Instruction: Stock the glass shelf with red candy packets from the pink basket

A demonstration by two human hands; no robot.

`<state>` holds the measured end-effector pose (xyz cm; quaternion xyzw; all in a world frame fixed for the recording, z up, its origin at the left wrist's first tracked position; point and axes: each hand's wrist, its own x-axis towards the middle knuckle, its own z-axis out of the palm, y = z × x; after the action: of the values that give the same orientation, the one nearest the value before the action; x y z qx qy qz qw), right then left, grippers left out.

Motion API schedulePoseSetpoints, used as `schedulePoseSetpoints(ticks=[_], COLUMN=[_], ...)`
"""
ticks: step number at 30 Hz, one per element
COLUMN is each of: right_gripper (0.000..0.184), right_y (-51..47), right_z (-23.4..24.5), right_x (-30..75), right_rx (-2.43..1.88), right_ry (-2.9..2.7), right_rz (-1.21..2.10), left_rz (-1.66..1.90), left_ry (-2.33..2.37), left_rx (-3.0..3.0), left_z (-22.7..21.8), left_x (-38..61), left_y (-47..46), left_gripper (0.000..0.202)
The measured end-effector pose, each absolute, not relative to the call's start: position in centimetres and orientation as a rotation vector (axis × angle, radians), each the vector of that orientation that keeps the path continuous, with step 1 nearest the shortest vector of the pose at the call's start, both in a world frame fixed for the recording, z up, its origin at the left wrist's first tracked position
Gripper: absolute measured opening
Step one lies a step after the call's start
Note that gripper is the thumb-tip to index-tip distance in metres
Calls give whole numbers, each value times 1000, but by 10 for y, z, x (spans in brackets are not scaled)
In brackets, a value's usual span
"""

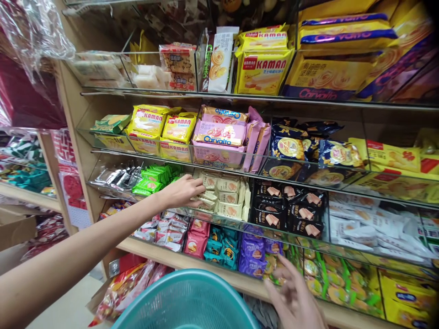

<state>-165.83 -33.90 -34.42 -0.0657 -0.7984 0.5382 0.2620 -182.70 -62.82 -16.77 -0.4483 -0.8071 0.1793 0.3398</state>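
Observation:
My left hand (183, 190) reaches over the front of a shelf bin, its fingers closed at the edge of the cream snack packets (228, 197). One cream packet lies under the fingertips, and part of it is hidden by them. Just left of that hand are green packets (151, 178). My right hand (291, 297), slightly blurred, hangs at the lower right with its thumb and fingers apart and nothing between them. Beside it, purple packets (252, 253) sit in the lowest row. A teal plastic basket (192, 278) is at the bottom centre, between my arms.
Clear dividers and front panels (206, 217) edge the shelf bins. Black packets (274, 205) and white packets (373, 226) fill bins to the right. Yellow Kaman packs (149, 121) and pink Carvalto packs (221, 132) stand above. Red bags (126, 292) lie low at left.

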Motion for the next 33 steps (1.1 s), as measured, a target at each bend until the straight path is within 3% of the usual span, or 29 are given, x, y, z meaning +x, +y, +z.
schedulePoseSetpoints(ticks=[4, 9, 21, 24, 28, 33], right_gripper=[50, 61, 41, 38, 38, 38], right_y=[-391, -443, -451, -449, -448, -446], right_z=[-267, -221, -234, -234, -238, -241], right_x=[-1712, -1770, -1802, -1804, -1806, -1802], right_rx=[530, 691, 728, 724, 729, 680], right_ry=[-2138, -2146, -2201, -2156, -2130, -2095], right_rz=[744, 347, 432, 497, 557, 617], left_rz=[576, 594, 532, 422, 113, -565], left_ry=[-2053, -2016, -1995, -2022, -2045, -2095], left_rx=[-1122, -1101, -1141, -1152, -1139, -941], left_z=[-169, -170, -172, -167, -168, -193], left_x=[-1821, -1816, -1808, -1803, -1800, -1788], left_y=[-627, -630, -634, -638, -651, -657], left_gripper=[17, 18, 24, 35, 61, 63])
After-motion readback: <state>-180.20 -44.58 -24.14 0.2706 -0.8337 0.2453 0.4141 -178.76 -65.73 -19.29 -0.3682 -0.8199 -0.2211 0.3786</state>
